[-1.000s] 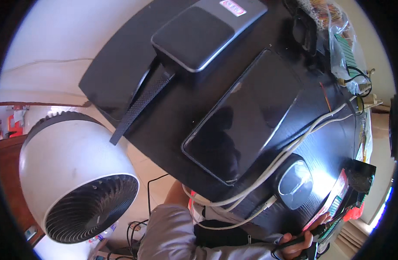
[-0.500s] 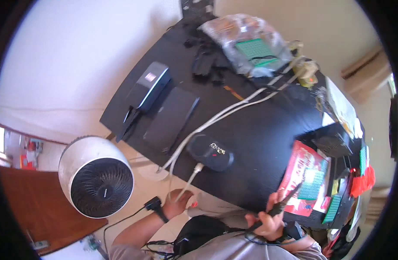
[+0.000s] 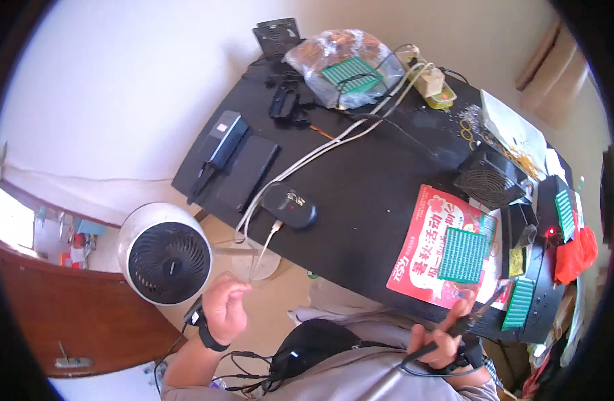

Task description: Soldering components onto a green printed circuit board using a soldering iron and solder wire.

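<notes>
My right hand is closed round the dark handle of a soldering iron, its tip pointing up and right over the table's near edge. A dark cord trails from the iron across my lap. Just beyond lies a green perforated circuit board on a red printed sheet. My left hand is raised off the table's near left side, fingers curled together. A thin white cable hangs down close to its fingertips; whether the fingers pinch it or something else is hidden.
A black box fan, green boards and a red bag crowd the right side. White cables cross the table past a black oval device. A round white fan stands left. A plastic bag lies at the back.
My left hand has moved left and turned, fingers now curled upward. The right hand with the soldering iron has shifted slightly right and down. The head view has turned, showing the sheet more fully.
</notes>
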The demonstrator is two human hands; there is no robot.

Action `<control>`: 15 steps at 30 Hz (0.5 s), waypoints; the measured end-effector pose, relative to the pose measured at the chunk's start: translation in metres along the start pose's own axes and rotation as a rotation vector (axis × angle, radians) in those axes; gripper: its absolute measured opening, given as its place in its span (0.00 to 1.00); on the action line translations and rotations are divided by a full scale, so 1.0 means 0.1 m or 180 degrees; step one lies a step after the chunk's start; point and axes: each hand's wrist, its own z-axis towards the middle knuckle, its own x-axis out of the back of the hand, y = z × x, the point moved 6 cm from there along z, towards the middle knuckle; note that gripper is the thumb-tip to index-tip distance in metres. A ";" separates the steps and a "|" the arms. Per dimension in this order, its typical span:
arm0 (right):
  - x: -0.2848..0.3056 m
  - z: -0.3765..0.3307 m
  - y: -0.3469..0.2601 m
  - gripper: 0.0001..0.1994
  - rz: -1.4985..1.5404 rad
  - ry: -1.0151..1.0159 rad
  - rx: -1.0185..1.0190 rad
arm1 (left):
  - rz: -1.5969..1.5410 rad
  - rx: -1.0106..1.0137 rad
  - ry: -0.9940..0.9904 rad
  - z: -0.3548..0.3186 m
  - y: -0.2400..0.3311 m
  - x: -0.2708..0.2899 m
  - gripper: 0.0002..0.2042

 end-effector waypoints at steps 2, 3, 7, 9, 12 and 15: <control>0.10 -0.03 0.03 0.26 -0.0040 -0.0054 -0.0156 | -0.0405 -0.0046 0.0511 0.15 0.19 0.21 0.16; 0.15 -0.03 0.04 0.24 -0.0052 0.0004 -0.0233 | -0.0761 -0.0184 0.0810 0.24 0.29 0.31 0.17; 0.30 0.04 0.07 0.24 -0.0273 -0.0020 -0.0438 | -0.1301 -0.0664 0.1224 0.56 0.80 0.68 0.17; 0.37 0.08 0.10 0.23 -0.0182 0.0128 -0.0591 | -0.3185 -0.1017 0.1108 0.73 1.08 0.92 0.16; 0.49 0.14 0.16 0.22 -0.0113 0.0417 -0.0858 | -0.2776 -0.1189 0.0778 1.04 1.59 1.16 0.14; 0.69 0.25 0.20 0.21 -0.0096 0.0620 -0.0641 | -0.2610 -0.1499 0.0488 1.36 1.78 0.91 0.09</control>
